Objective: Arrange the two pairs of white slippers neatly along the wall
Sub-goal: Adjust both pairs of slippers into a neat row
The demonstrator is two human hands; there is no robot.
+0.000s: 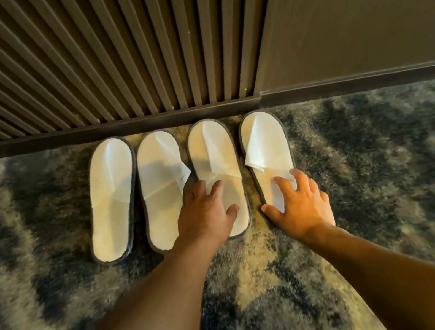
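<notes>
Mottled carpet (382,153) meets the wall (103,54); slippers (112,195) look light, floppy — left hand (205,216) and right hand (302,205) rest spread on the heels; nudge there.

4 slippers (163,180) matt cloth, prob.; carpet (384,164) shaggy.

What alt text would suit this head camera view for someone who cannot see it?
Four white slippers lie in a row on patterned carpet, toes toward a slatted wall. The left hand and right hand rest on the two rightmost.

carpet (384,164) open, wall (134,63) blocks beyond
</notes>
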